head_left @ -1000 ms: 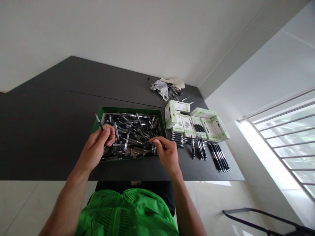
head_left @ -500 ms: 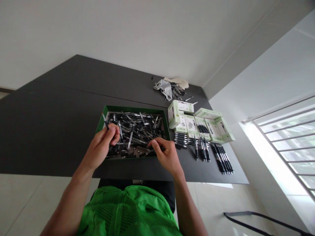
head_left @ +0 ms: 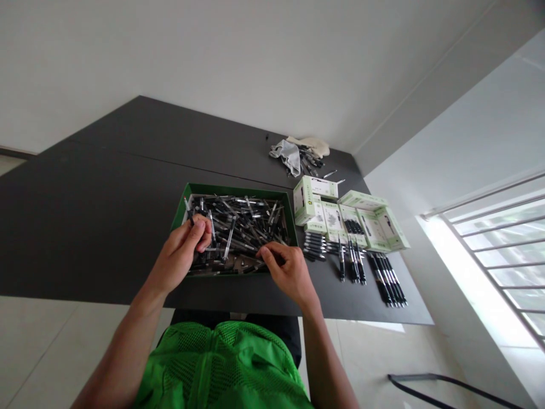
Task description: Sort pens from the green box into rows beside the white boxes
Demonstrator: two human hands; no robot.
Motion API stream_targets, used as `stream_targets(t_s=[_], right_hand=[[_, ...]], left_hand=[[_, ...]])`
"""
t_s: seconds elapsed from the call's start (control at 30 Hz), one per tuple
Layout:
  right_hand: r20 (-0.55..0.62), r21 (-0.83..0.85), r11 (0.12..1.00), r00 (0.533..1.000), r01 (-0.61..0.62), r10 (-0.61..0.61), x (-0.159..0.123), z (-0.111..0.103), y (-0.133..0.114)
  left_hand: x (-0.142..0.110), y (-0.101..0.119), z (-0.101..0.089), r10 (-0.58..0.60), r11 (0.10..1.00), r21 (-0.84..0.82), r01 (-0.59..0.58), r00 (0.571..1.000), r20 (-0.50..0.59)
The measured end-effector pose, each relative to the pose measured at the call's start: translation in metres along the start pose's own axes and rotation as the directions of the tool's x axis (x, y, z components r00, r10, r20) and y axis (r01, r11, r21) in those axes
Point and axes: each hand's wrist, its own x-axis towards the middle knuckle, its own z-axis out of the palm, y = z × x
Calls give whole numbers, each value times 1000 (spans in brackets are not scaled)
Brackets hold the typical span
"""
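A green tray (head_left: 235, 189) full of loose black and silver pens stands on the dark table (head_left: 106, 187) in front of me. My left hand (head_left: 181, 254) hovers over the tray's left part, fingers pinched on a black pen (head_left: 187, 207) that sticks up and away. My right hand (head_left: 287, 271) rests at the tray's near right corner, its fingers curled down among the pens; what they grip is hidden.
Right of the tray stand several small green and white boxes (head_left: 349, 213), some holding pens. Rows of black pens (head_left: 385, 278) lie in front of them. A grey cloth and more pens (head_left: 293, 156) lie at the table's far edge. A window is at the right.
My left hand has lowered slightly toward the tray, still holding the pen. My right hand stays at the tray's near right corner, fingers curled a little more. The view has shifted slightly.
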Motion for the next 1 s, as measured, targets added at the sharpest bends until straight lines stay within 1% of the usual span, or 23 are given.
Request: stream_targets(t_s=[0.2, 0.5, 0.63, 0.77, 0.83, 1.0], right_hand=[[19, 0, 1000, 1000, -1, 1, 0, -1, 0], [25, -14, 1000, 1000, 11, -10, -1, 0, 2], [30, -20, 1000, 999, 15, -14, -2, 0, 2], [25, -23, 999, 999, 23, -22, -2, 0, 2], [24, -16, 1000, 999, 22, -22, -2, 0, 2], [29, -8, 1000, 999, 26, -26, -2, -1, 2]], left_hand=[[0, 1, 0, 2, 1000, -1, -2, 1000, -7], [0, 1, 0, 24, 999, 48, -23, 999, -29], [-2, 0, 0, 23, 994, 109, -13, 996, -91], [1, 1, 2, 60, 989, 146, -37, 986, -155], [3, 3, 4, 67, 990, 132, -46, 985, -160], [5, 7, 6, 33, 999, 31, -29, 990, -137]])
